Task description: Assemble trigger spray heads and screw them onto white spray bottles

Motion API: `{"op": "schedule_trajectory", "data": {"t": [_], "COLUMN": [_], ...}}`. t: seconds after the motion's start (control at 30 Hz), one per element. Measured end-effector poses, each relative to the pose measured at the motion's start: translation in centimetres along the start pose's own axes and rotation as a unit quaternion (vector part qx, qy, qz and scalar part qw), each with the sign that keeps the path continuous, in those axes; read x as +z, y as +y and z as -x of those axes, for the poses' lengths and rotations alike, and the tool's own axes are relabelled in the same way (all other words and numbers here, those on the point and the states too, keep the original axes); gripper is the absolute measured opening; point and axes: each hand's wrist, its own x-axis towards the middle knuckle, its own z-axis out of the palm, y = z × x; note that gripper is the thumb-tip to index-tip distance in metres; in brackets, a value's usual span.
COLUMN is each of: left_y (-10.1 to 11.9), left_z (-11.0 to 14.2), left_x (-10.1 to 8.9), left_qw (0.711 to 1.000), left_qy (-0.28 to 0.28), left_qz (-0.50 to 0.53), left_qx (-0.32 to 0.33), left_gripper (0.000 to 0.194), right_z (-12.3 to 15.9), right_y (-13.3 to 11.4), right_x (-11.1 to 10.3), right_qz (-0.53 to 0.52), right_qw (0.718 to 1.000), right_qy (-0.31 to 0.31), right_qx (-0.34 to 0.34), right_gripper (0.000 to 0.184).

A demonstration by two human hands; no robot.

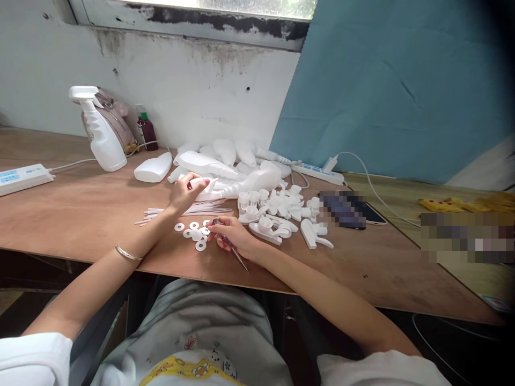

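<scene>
My left hand (185, 194) is closed on a white plastic piece that looks like a spray trigger head (211, 185), partly hidden by the fingers and blending into the white bottles behind. My right hand (233, 236) is closed around a slim pointed metal tool (238, 257), its tip directed down towards the table's front edge. The fingertips of that hand are at a small heap of flat white ring washers (194, 235); whether they pinch one cannot be made out. Thin white tubes (209, 207) lie in a bundle below the left hand.
White bottles (225, 153) are piled against the wall, with loose spray trigger heads (281, 202) in front. An assembled spray bottle (102, 134) and a brown bottle (147, 131) stand left. Phones (344, 209) and a power strip (316, 171) lie right; another power strip (24, 179) lies far left.
</scene>
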Motion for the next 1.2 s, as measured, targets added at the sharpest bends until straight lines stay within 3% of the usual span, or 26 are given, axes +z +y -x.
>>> {"op": "schedule_trajectory", "data": {"t": [0.23,0.47,0.67,0.83,1.2], "left_y": [-0.7,-0.7,-0.8,-0.6,0.0], "left_z": [-0.4,-0.2,0.0,0.4,0.7], "left_x": [0.4,0.4,0.5,0.7,0.6], "left_qw": [0.997,0.997,0.996,0.996,0.987], "left_qy": [-0.025,-0.014,-0.056,-0.055,-0.064], "left_qz": [0.077,-0.029,-0.011,-0.029,-0.084], "left_qx": [0.001,0.070,0.063,0.059,0.121], "left_gripper": [0.042,0.035,0.041,0.042,0.032], "right_z": [0.2,0.0,0.3,0.2,0.1], "right_y": [-0.2,0.1,-0.3,-0.2,0.0], "right_x": [0.2,0.0,0.2,0.1,0.1], "right_qz": [0.004,0.006,0.014,0.014,0.014], "right_qw": [1.000,1.000,1.000,1.000,1.000], "right_qy": [0.003,-0.008,-0.003,-0.002,-0.006], "right_qx": [0.007,0.002,0.016,0.007,0.004], "right_gripper": [0.005,0.005,0.004,0.005,0.006]}}
